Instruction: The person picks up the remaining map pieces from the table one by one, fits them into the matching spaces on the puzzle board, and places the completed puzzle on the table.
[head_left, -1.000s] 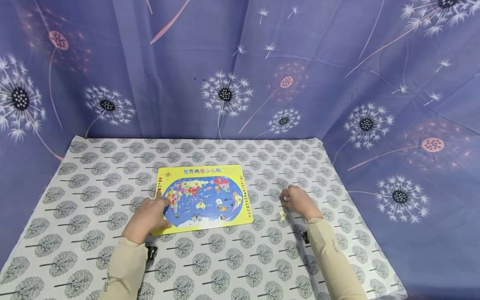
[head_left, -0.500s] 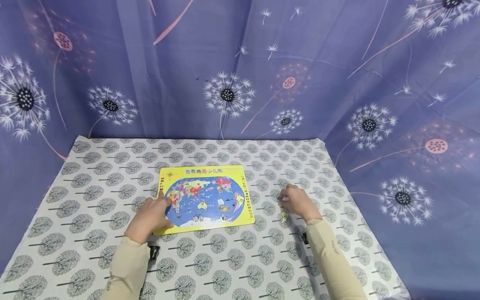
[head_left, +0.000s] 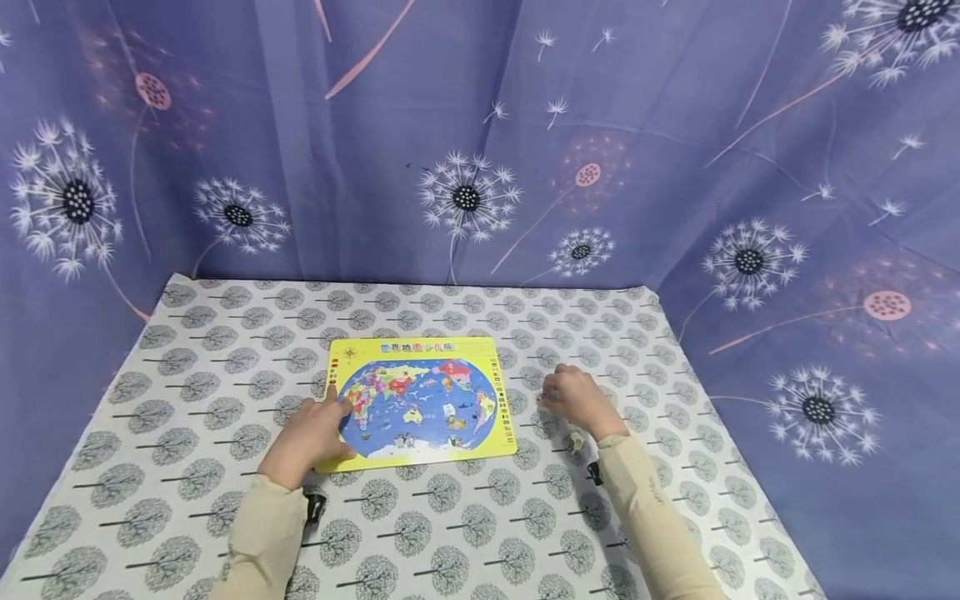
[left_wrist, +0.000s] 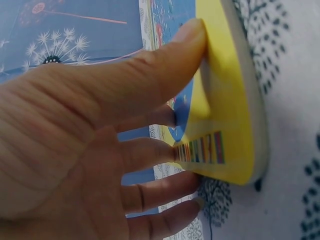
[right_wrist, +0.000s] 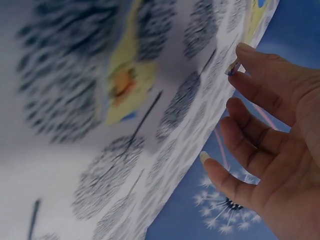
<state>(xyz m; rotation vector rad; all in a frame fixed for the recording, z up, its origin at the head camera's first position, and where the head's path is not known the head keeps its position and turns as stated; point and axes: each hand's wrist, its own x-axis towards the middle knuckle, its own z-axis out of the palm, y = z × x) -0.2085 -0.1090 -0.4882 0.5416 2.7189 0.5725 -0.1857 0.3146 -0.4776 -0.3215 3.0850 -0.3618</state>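
A yellow-bordered world map puzzle board (head_left: 420, 404) lies flat on the table. My left hand (head_left: 307, 437) rests at its left edge. In the left wrist view, the thumb (left_wrist: 175, 62) lies on the yellow border and the other fingers stretch along the board's side. To the right of the board, my right hand (head_left: 576, 400) pinches a small puzzle piece (right_wrist: 232, 67) between thumb and index finger; its other fingers are loosely bent. Below the right hand, a yellow puzzle piece (head_left: 576, 441) with an orange mark lies on the tablecloth.
A white tablecloth (head_left: 465, 529) printed with grey trees covers the table. Purple curtains (head_left: 360, 183) with a dandelion pattern stand behind it and at both sides.
My right hand has shifted slightly left toward the board with its pinched piece, showing more of the yellow piece. The whole view has drifted a little; my left hand stays at the board's edge.
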